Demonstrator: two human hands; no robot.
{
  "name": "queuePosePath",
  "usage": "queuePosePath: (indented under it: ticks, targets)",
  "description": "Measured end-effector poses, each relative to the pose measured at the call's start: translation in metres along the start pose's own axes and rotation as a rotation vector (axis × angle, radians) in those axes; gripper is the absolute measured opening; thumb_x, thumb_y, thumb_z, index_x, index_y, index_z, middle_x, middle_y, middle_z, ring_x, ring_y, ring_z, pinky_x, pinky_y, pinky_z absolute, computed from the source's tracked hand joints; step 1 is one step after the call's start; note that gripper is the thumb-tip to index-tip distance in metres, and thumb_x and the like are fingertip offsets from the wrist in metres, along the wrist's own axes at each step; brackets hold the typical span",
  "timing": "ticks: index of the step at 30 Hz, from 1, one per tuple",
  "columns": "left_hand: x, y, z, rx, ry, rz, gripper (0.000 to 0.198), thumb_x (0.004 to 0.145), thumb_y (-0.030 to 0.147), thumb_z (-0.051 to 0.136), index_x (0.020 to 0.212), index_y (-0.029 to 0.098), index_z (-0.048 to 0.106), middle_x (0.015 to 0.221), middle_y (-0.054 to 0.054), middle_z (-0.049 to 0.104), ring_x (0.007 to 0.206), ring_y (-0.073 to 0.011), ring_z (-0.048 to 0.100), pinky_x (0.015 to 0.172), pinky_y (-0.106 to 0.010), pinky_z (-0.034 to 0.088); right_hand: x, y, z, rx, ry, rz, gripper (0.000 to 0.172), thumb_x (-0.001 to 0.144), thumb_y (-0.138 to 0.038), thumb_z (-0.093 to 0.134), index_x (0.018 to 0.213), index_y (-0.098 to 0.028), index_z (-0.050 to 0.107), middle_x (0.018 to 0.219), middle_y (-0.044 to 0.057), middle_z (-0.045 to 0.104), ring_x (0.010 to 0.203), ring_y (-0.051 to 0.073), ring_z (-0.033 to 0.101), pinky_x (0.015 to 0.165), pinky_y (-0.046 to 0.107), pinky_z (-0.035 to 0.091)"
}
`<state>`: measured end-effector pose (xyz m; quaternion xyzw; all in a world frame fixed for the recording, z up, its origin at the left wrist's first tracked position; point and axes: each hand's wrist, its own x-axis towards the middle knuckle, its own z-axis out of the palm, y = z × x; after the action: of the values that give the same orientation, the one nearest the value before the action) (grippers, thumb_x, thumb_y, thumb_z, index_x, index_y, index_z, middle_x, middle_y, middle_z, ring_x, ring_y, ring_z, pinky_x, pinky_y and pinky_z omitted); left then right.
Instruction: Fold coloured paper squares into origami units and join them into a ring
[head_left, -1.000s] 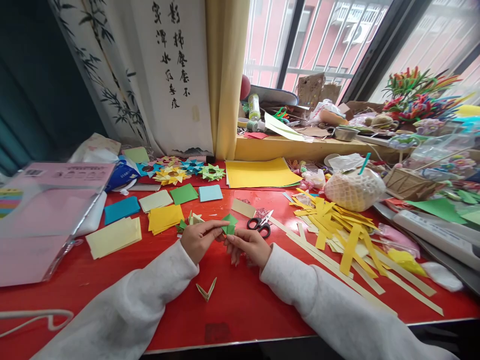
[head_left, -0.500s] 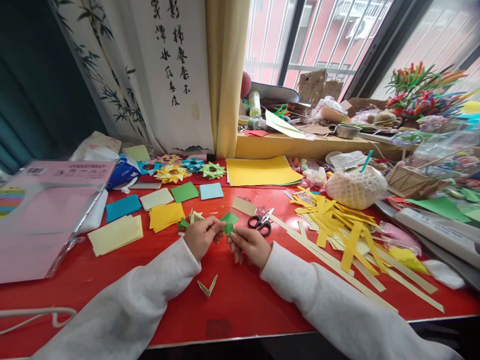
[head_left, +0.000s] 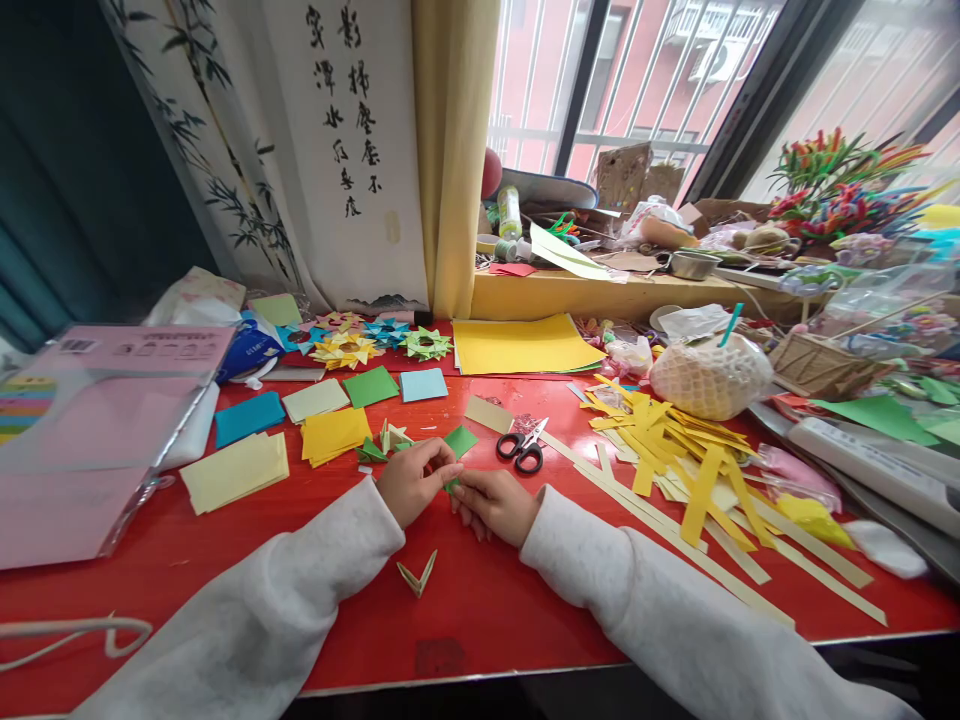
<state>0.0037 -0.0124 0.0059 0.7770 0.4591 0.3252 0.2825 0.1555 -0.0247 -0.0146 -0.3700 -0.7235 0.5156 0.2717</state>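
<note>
Between my fingertips is a small folded piece of green paper [head_left: 460, 440], partly hidden by both hands. My left hand [head_left: 411, 482] pinches it from the left, and my right hand [head_left: 498, 504] grips its lower edge from the right. Below them on the red table lies a V-shaped folded cream paper piece [head_left: 418, 575]. Just behind my left hand sit folded green and cream paper pieces [head_left: 382, 441]. Black-handled scissors [head_left: 522, 446] lie beyond my right hand, their blades pointing away.
Stacks of yellow [head_left: 335, 434], cream [head_left: 235, 470] and blue paper [head_left: 250, 417] lie at left. Folded paper rings [head_left: 343, 348] stand behind them. Yellow paper strips [head_left: 667, 440] are heaped at right, beside a netted fruit [head_left: 712, 373]. A pink plastic package [head_left: 105, 440] occupies the far left.
My hands have drawn together over the green paper, covering more of its lower part. The paper has tilted, and its upper corner now points up and right.
</note>
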Motion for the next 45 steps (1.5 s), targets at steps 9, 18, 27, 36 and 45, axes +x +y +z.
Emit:
queuePosePath:
  ticks: [9, 18, 27, 36, 45]
  targets:
    - [-0.002, -0.001, 0.001, 0.103, 0.009, 0.066, 0.016, 0.077, 0.022, 0.041, 0.063, 0.017, 0.046, 0.057, 0.002, 0.05, 0.055, -0.0113, 0.046, 0.052, -0.022, 0.034, 0.0, 0.001, 0.002, 0.056, -0.01, 0.033, 0.028, 0.081, -0.037, 0.036, 0.07, -0.015, 0.049, 0.049, -0.004, 0.05, 0.029, 0.004, 0.042, 0.027, 0.015, 0.031]
    - [-0.003, 0.001, 0.001, 0.087, -0.087, -0.022, 0.016, 0.077, 0.027, 0.041, 0.063, 0.019, 0.041, 0.044, 0.006, 0.045, 0.042, -0.0103, 0.044, 0.045, -0.021, 0.031, 0.002, 0.007, 0.004, 0.134, 0.067, 0.007, 0.026, 0.079, -0.04, 0.036, 0.073, -0.016, 0.044, 0.052, -0.005, 0.049, 0.029, 0.004, 0.041, 0.025, 0.014, 0.033]
    - [-0.001, -0.002, -0.004, -0.008, -0.083, 0.002, 0.021, 0.081, 0.031, 0.037, 0.067, 0.019, 0.045, 0.044, 0.007, 0.042, 0.04, -0.0077, 0.04, 0.044, -0.019, 0.031, -0.002, 0.004, -0.002, -0.059, 0.166, -0.04, 0.03, 0.081, -0.038, 0.037, 0.064, -0.016, 0.049, 0.045, -0.003, 0.05, 0.026, 0.004, 0.038, 0.027, 0.016, 0.029]
    - [0.012, -0.007, -0.045, 0.268, 0.128, -0.042, 0.038, 0.078, 0.042, 0.04, 0.05, 0.017, 0.038, 0.044, 0.005, 0.034, 0.043, -0.0083, 0.033, 0.045, -0.021, 0.026, 0.027, 0.008, -0.036, -0.858, 0.439, -0.494, 0.033, 0.08, -0.031, 0.045, 0.11, -0.019, 0.046, 0.113, 0.009, 0.05, 0.107, 0.021, 0.041, 0.088, 0.037, 0.035]
    - [0.015, -0.025, -0.032, 0.414, 0.412, 0.11, 0.024, 0.083, 0.034, 0.031, 0.082, 0.018, 0.048, 0.079, -0.005, 0.051, 0.079, -0.0173, 0.047, 0.074, -0.029, 0.037, 0.026, 0.007, -0.035, -0.672, 0.649, -0.43, 0.016, 0.082, -0.024, 0.038, 0.08, -0.017, 0.053, 0.086, 0.007, 0.056, 0.073, 0.015, 0.052, 0.066, 0.029, 0.043]
